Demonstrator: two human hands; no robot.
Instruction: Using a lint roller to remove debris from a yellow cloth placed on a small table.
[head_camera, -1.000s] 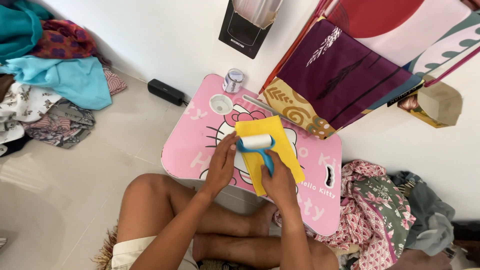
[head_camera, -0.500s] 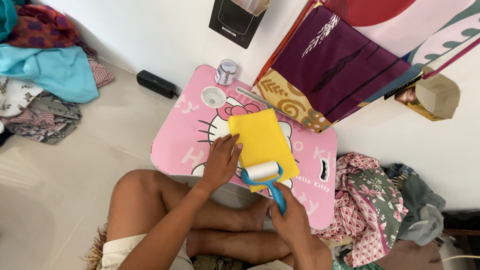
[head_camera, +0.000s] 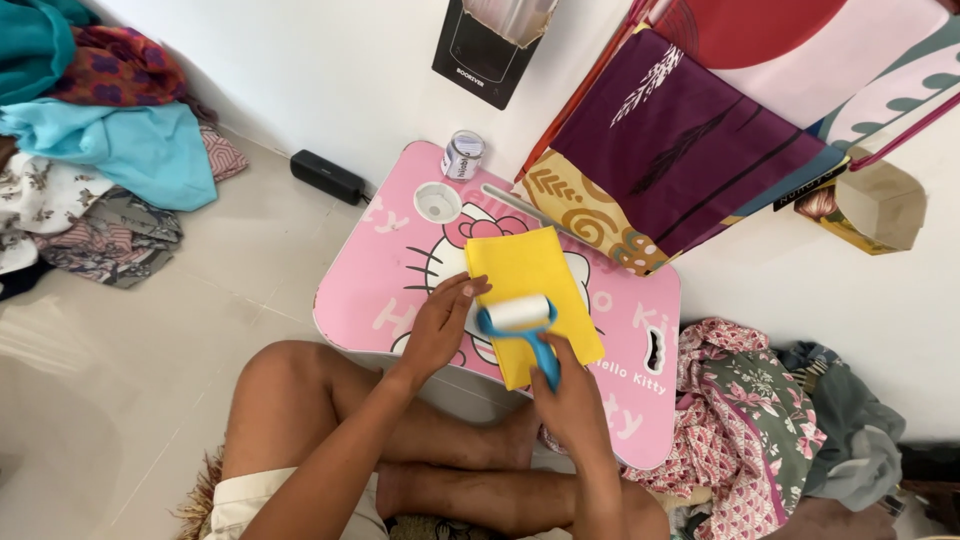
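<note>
A yellow cloth (head_camera: 530, 270) lies flat on a pink cartoon-printed lap table (head_camera: 390, 270). My right hand (head_camera: 575, 395) grips the blue handle of a lint roller (head_camera: 520, 318), whose white roll rests on the cloth's middle. My left hand (head_camera: 440, 322) presses its fingertips on the cloth's left edge, holding it down. My bare legs are folded beneath the table's near edge.
A small tin (head_camera: 462, 155) and a white round recess (head_camera: 437, 201) sit at the table's far corner. Folded purple and patterned fabrics (head_camera: 660, 150) lean at the right. A black box (head_camera: 328, 176) lies by the wall. Clothes (head_camera: 90, 150) are piled at the left, more cloth (head_camera: 760, 420) at the right.
The roller went down the cloth toward me and has come back up to its middle. My left hand has stayed on the cloth's left edge. The camera view has shifted slightly.
</note>
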